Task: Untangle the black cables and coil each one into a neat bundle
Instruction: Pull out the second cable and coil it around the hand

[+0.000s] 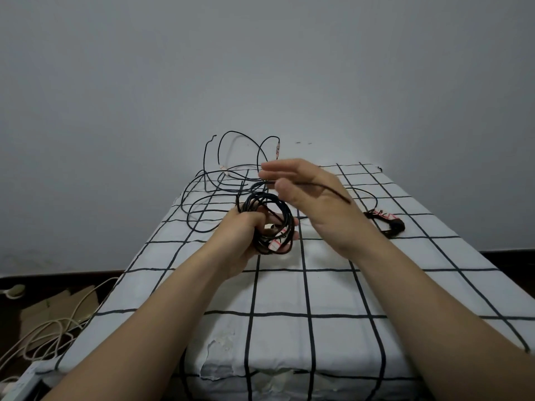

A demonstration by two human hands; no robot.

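coil (282, 208) of black cable: left hand (246, 228) fingers curled round it, above checked sheet (318, 285) | right hand (315, 204): thumb pins loose strand (333, 192), fingers near-straight | tip imo: keep loops same size, feed slack slowly so rear tangle (225, 180) doesn't snag

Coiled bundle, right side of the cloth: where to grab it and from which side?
Likely from above, pinching across the whole bundle near its tagged section, so all the loops are caught together. It lies flat on the checked cloth with bare cloth around it; taking one loop might pull the coil loose.
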